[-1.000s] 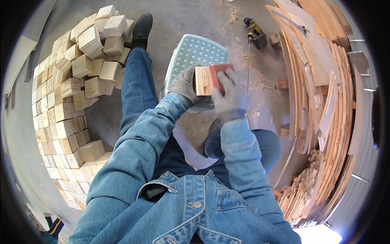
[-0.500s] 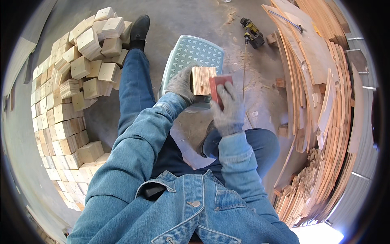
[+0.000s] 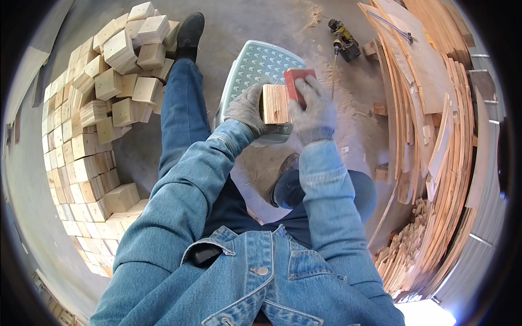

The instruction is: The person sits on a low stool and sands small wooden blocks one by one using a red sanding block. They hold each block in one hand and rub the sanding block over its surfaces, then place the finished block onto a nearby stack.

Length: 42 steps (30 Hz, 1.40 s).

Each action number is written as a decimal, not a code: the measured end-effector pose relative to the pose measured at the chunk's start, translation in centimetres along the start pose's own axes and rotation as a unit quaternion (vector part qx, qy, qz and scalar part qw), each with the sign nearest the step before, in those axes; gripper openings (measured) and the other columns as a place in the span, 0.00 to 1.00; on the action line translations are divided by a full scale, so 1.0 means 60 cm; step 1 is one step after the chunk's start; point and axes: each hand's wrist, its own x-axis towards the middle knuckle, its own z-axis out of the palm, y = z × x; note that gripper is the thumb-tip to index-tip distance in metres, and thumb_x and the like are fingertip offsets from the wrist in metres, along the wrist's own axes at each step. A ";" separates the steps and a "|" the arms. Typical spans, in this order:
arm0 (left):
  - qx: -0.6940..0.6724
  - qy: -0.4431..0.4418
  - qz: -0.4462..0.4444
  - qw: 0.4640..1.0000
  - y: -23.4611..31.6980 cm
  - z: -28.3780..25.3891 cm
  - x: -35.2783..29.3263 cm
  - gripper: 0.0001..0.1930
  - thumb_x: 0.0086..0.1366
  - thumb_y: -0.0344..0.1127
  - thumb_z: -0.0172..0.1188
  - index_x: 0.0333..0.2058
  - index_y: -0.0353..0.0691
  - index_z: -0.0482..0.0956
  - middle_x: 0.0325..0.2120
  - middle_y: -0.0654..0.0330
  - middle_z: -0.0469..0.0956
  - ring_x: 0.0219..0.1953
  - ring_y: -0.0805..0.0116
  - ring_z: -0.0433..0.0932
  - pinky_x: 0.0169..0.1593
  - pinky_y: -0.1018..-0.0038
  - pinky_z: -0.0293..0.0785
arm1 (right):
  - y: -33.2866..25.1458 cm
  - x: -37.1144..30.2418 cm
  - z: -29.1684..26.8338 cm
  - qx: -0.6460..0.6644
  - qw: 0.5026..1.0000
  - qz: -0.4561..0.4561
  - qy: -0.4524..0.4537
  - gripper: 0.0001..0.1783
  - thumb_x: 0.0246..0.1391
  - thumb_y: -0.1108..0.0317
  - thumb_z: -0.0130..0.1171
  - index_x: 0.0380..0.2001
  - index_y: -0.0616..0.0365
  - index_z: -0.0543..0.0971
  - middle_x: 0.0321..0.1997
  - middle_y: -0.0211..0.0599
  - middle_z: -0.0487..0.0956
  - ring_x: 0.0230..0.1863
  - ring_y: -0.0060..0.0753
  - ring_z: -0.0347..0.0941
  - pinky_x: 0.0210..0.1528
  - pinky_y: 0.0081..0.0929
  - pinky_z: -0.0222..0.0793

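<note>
In a grey glove, my left hand [image 3: 247, 110] grips a plywood block [image 3: 276, 104] from its left side, the layered edges facing up toward me. My right hand [image 3: 314, 111], gloved as well, is closed around a red sanding block [image 3: 299, 86]. The sanding block lies against the right side of the plywood block, near its far corner. Both are held above a pale green plastic step stool [image 3: 262, 64] with a dotted top. The fingertips of my left hand are partly hidden behind the plywood block.
Stacked wooden blocks [image 3: 81, 144] form a large pile on the left, beside my outstretched leg. A yellow and black cordless drill [image 3: 343, 41] with a long bit lies on the floor beyond the stool. Long boards and plywood strips [image 3: 435, 146] fill the right side. Sawdust is scattered between.
My right hand has pushed the red sanding block away from me along the plywood block's right side. The plywood block has shifted slightly right and turned a little in my left hand.
</note>
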 end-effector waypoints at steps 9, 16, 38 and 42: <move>0.015 -0.015 -0.016 1.000 0.000 -0.007 -0.001 0.58 0.45 0.58 0.82 0.73 0.55 0.61 0.66 0.51 0.72 0.67 0.46 0.72 0.70 0.55 0.70 | 0.009 0.026 0.016 -0.033 0.999 0.022 -0.015 0.30 0.52 0.61 0.72 0.60 0.50 0.84 0.70 0.48 0.76 0.69 0.53 0.73 0.71 0.43 0.70; -0.009 0.001 0.015 1.000 -0.025 0.012 0.008 0.53 0.49 0.58 0.80 0.71 0.54 0.62 0.66 0.51 0.72 0.67 0.46 0.73 0.70 0.56 0.70 | -0.045 -0.136 -0.038 0.015 1.000 0.001 -0.020 0.31 0.50 0.63 0.72 0.60 0.51 0.83 0.68 0.48 0.77 0.66 0.57 0.73 0.68 0.49 0.70; 0.004 -0.021 -0.016 1.000 0.008 -0.012 -0.002 0.54 0.47 0.57 0.81 0.71 0.55 0.63 0.65 0.51 0.73 0.66 0.45 0.74 0.70 0.55 0.70 | -0.011 -0.082 -0.026 -0.051 0.999 0.012 0.004 0.28 0.51 0.62 0.71 0.57 0.52 0.85 0.67 0.49 0.77 0.63 0.58 0.76 0.66 0.50 0.71; 0.009 -0.005 0.005 1.000 -0.006 -0.004 0.001 0.54 0.48 0.56 0.81 0.72 0.55 0.62 0.65 0.50 0.73 0.66 0.44 0.73 0.70 0.54 0.70 | -0.043 -0.159 -0.047 -0.088 0.996 0.033 0.007 0.28 0.51 0.61 0.71 0.58 0.51 0.85 0.68 0.48 0.77 0.63 0.57 0.75 0.66 0.51 0.71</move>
